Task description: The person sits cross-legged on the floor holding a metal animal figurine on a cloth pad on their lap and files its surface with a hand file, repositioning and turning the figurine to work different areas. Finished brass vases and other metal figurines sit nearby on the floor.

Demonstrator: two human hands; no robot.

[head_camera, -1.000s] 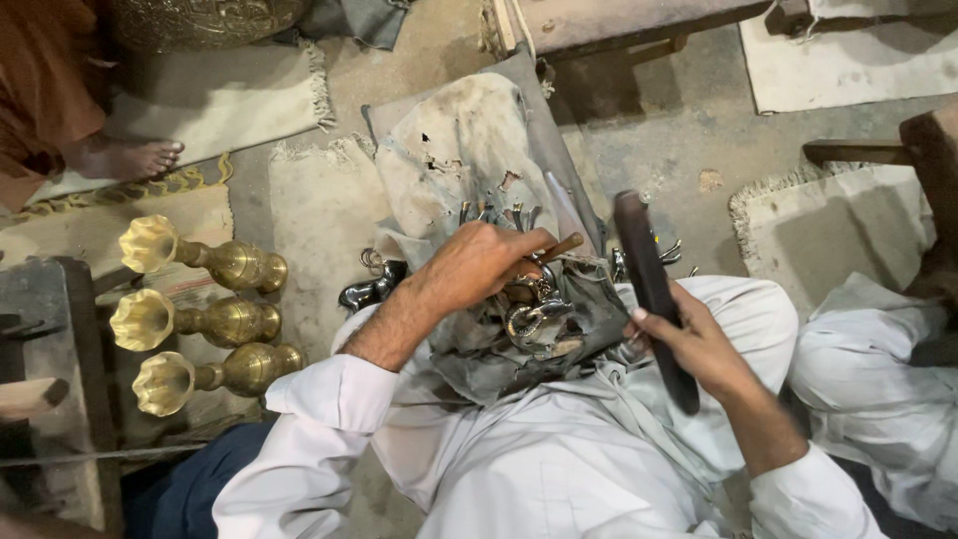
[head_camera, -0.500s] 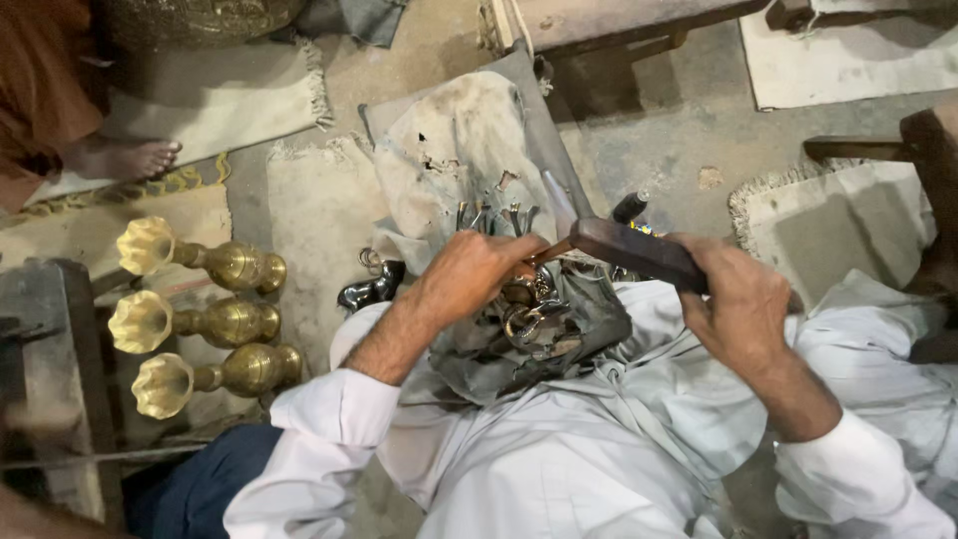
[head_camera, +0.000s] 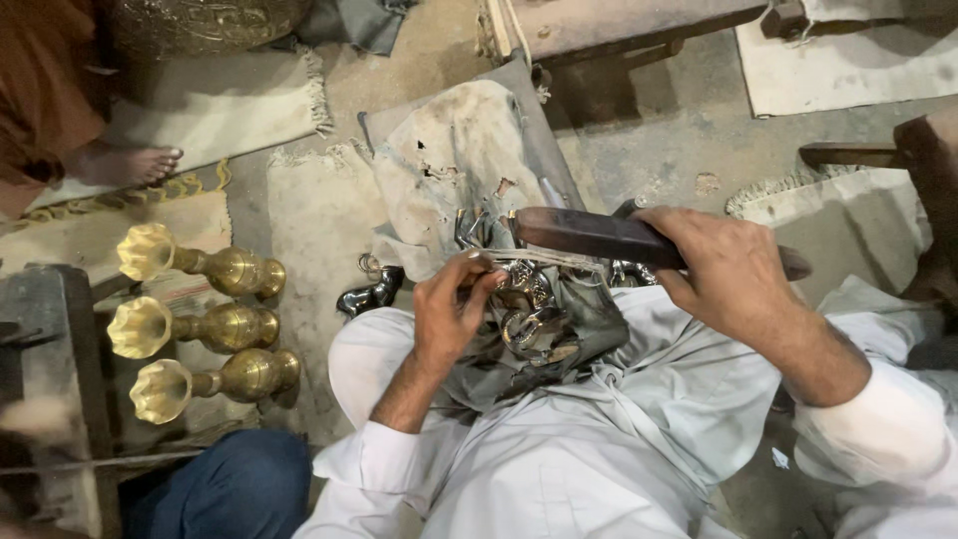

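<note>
I see my right hand [head_camera: 733,274] wrapped tight around a dark wooden mallet [head_camera: 599,235], its grip clamped on the handle end so that the long dark head lies level and points left, its far end over the heap of small silvery metal pieces [head_camera: 529,319] in my lap. My left hand [head_camera: 449,314] has its grip pinched together on a thin metal punch [head_camera: 529,258], a pale rod that runs under the mallet's head; the fingertips [head_camera: 484,268] sit just below that head. The metal pieces lie on a grey, stained cloth [head_camera: 454,170] that runs from my lap up across the floor. On the floor at the left, three brass vases [head_camera: 200,324] lie on their sides in a row, fluted mouths to the left, on a pale mat [head_camera: 304,215]. Near the top left corner of the floor another person's bare foot [head_camera: 130,163] rests on a fringed rug [head_camera: 225,105].
</note>
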